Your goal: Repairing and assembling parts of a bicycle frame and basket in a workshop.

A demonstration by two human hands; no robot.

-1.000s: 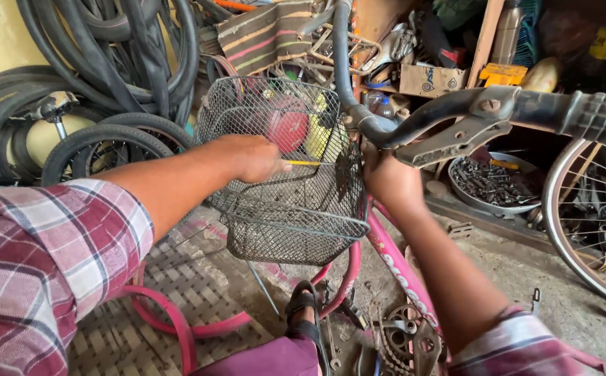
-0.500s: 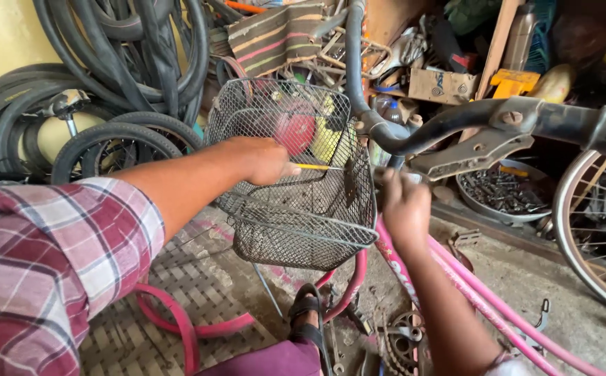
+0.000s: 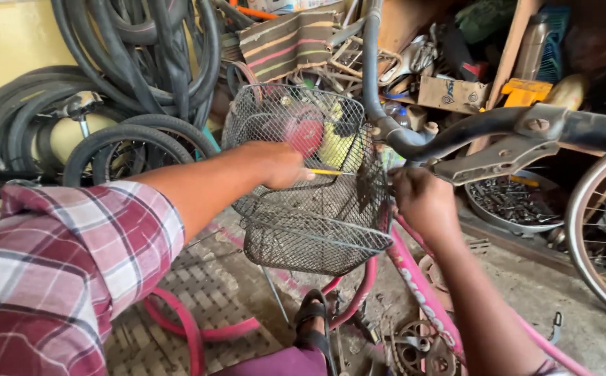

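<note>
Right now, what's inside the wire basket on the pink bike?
The left hand reaches into the wire basket holding a thin yellow-handled tool. The basket floor looks bare. Red and yellow shapes show through the mesh, seemingly behind it. The tool's tip is hidden by a dark bracket.

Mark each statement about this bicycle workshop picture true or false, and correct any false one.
1. The left hand reaches inside the wire basket holding a thin yellow tool. True.
2. The right hand rests on the brake lever. False: it is below the lever, close against the basket's outer side.
3. The bicycle frame is pink. True.
4. The basket is solid plastic. False: it is dark wire mesh that you can see through.
5. Black tyres lean against the yellow wall on the left. True.
</note>
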